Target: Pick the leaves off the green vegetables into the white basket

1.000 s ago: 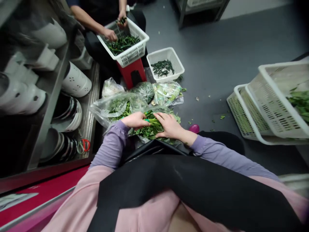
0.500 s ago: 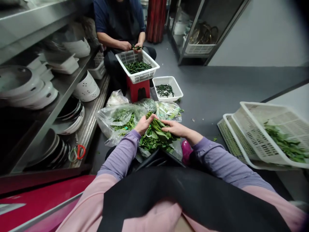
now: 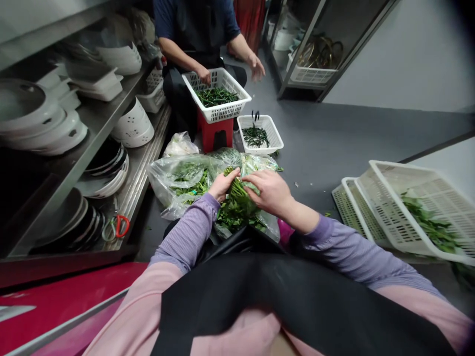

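Down on the dark grey floor (image 3: pixel 334 133) of a back kitchen, the person's left hand (image 3: pixel 222 184) is closed round the stems of a bunch of leafy green vegetables (image 3: pixel 237 210), and the right hand (image 3: pixel 269 192) curls its fingers over the top of the same bunch, gripping it from the other side. The bunch sits just in front of the knees, half inside a crumpled clear plastic bag (image 3: pixel 174 178) with more greens in it that lies on the floor. To the left runs a stainless steel shelf unit (image 3: pixel 141 168) stacked with white ceramic bowls and dishes (image 3: pixel 44 123), and a pair of red-handled scissors (image 3: pixel 118 226) lies on its lowest shelf. Straight ahead a co-worker sits behind a white perforated plastic basket (image 3: pixel 222 106) of dark greens, propped on a red plastic stool (image 3: pixel 215 133), with one hand (image 3: pixel 204 75) in the basket and the other hand (image 3: pixel 257 66) open in the air. A smaller white plastic basket (image 3: pixel 276 138) stands on the floor just beside the stool. On the right, tilted white slatted plastic crates (image 3: pixel 389 217) lean on one another, the top one holding a few greens. A metal storage rack (image 3: pixel 315 49) stands against the pale grey wall (image 3: pixel 408 59) at the back.
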The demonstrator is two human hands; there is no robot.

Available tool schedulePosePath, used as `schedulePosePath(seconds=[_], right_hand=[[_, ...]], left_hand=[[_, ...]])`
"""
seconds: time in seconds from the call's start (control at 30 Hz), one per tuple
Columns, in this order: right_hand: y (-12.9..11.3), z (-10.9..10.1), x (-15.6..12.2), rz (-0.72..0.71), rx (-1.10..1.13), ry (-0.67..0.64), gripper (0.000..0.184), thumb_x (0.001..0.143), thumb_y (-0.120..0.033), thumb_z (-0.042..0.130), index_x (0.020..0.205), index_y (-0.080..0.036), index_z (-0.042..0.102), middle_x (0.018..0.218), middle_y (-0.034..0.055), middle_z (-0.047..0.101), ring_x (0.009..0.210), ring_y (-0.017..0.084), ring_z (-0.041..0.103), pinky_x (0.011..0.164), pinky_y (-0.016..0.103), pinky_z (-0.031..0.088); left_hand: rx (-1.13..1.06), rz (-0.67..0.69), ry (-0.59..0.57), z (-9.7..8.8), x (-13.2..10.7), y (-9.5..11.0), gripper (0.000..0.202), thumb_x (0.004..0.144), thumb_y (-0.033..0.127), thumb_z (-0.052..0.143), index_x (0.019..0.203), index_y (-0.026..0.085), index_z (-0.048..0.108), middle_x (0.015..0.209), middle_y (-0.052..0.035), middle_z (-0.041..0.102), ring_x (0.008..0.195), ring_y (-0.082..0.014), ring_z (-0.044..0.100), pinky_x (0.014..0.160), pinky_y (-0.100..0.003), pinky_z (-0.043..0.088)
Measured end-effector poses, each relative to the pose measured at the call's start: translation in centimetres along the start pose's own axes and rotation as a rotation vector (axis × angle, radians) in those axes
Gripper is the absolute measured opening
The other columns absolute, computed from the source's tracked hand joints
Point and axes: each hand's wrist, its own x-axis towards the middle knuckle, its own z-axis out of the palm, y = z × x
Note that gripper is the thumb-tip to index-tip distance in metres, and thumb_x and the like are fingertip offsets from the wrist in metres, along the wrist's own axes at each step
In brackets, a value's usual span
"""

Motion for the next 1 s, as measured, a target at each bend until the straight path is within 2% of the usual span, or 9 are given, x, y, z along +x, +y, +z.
schedulePosePath(seconds=[0.1,0.17,0.23,0.37,0.5,0.6,0.67,0.8,1.0], right_hand=[[-0.1,2.4,0.3,0.103,0.072,-0.052,0.044,0.078,-0.041,0.062,0.114,-0.015,0.058,0.098,0.0131,0.065,0.089,0.025,0.057,0.079,0.037,0.044],[0.6,3.8,0.4,0.179,0.188,-0.034,0.051,0.075,-0.039,0.066,0.118,-0.016,0.055,0.101,0.0114,0.065,0.088,0.023,0.059,0.077,0.035,0.046],[1.6,4.4,0.6,0.228,0.318,-0.026,0.046,0.073,-0.035,0.067,0.116,-0.019,0.058,0.098,0.0079,0.066,0.084,0.019,0.06,0.076,0.033,0.047],[3.4,3.6,0.9,0.294,0.546,-0.085,0.031,0.07,-0.028,0.068,0.1,-0.02,0.067,0.089,0.0034,0.069,0.076,0.016,0.061,0.073,0.03,0.047],[4.0,2.1,1.3,0.264,0.684,-0.168,0.027,0.073,-0.029,0.064,0.097,-0.018,0.069,0.089,0.0024,0.071,0.076,0.014,0.063,0.071,0.026,0.047],[3.9,1.5,1.3,0.175,0.557,-0.178,0.025,0.077,-0.029,0.058,0.097,-0.018,0.069,0.086,0.0018,0.071,0.072,0.013,0.062,0.066,0.023,0.045],[3.7,1.4,1.3,0.08,0.335,-0.124,0.024,0.079,-0.027,0.056,0.097,-0.018,0.069,0.085,0.0038,0.07,0.073,0.014,0.061,0.067,0.024,0.044],[3.4,1.6,1.4,-0.088,-0.068,-0.042,0.025,0.085,-0.025,0.047,0.093,-0.015,0.068,0.081,0.0094,0.069,0.073,0.018,0.059,0.071,0.029,0.042],[3.1,2.1,1.4,-0.087,-0.124,0.064,0.03,0.09,-0.025,0.038,0.088,-0.017,0.066,0.081,0.009,0.067,0.077,0.019,0.056,0.077,0.032,0.04]], left_hand=[[-0.085,-0.06,-0.06,0.3,-0.2,-0.1,0.041,0.058,0.047,0.076,0.071,0.011,0.061,0.06,-0.0018,0.06,0.053,-0.0109,0.055,0.052,-0.024,0.042],[-0.106,-0.105,-0.106,0.4,-0.4,0.0,0.042,0.061,0.05,0.074,0.071,0.012,0.061,0.058,-0.0019,0.059,0.049,-0.0103,0.054,0.047,-0.023,0.04],[-0.061,-0.13,-0.158,0.2,-0.6,0.2,0.044,0.063,0.052,0.071,0.076,0.012,0.063,0.057,-0.0019,0.059,0.045,-0.0092,0.052,0.042,-0.022,0.035],[0.04,-0.147,-0.251,-0.2,-0.7,0.6,0.047,0.064,0.055,0.069,0.084,0.013,0.064,0.058,-0.0008,0.059,0.043,-0.0083,0.05,0.039,-0.02,0.032],[0.061,-0.078,-0.259,-0.3,-0.9,1.0,0.046,0.061,0.055,0.071,0.073,0.011,0.061,0.058,-0.0001,0.057,0.05,-0.0085,0.052,0.048,-0.021,0.038],[0.043,-0.011,-0.303,-0.2,-1.1,1.2,0.04,0.057,0.044,0.077,0.07,0.011,0.059,0.062,0.0009,0.056,0.057,-0.0078,0.052,0.055,-0.021,0.038],[0.036,0.035,-0.329,-0.1,-1.2,1.2,0.036,0.057,0.038,0.078,0.068,0.011,0.057,0.061,0.0025,0.053,0.056,-0.0068,0.049,0.056,-0.021,0.036],[0.022,0.136,-0.3,0.1,-1.0,1.1,0.032,0.061,0.037,0.074,0.072,0.013,0.057,0.064,0.0031,0.053,0.06,-0.0078,0.048,0.063,-0.023,0.038],[0.053,0.245,-0.265,0.3,-1.2,1.5,0.03,0.065,0.038,0.071,0.076,0.015,0.057,0.069,0.003,0.053,0.066,-0.0084,0.048,0.067,-0.021,0.038]])
